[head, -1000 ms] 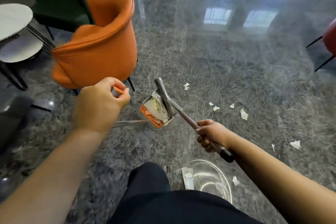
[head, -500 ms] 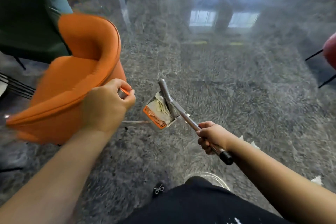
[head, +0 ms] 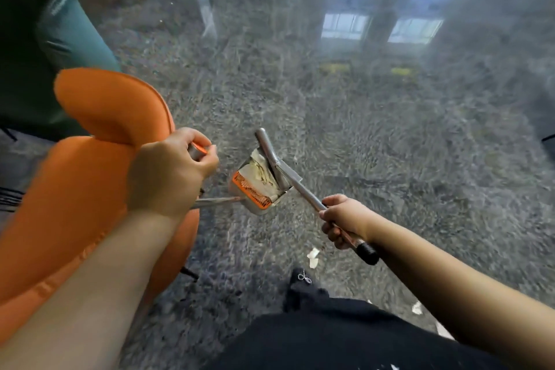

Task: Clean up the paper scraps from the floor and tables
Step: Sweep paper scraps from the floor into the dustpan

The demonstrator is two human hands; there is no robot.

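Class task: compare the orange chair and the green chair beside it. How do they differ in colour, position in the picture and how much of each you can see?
The orange chair is bright orange; the green chair is dark green. The orange chair sits nearer, close behind the left hand; the green chair stands behind it, toward the top left corner. The orange chair's curved back shows; the green chair is largely cut off. Both look upholstered.

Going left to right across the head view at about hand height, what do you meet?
Orange chair → left hand, gripping a handle → dustpan holding paper scraps → right hand, gripping the metal handle → grey marbled floor.
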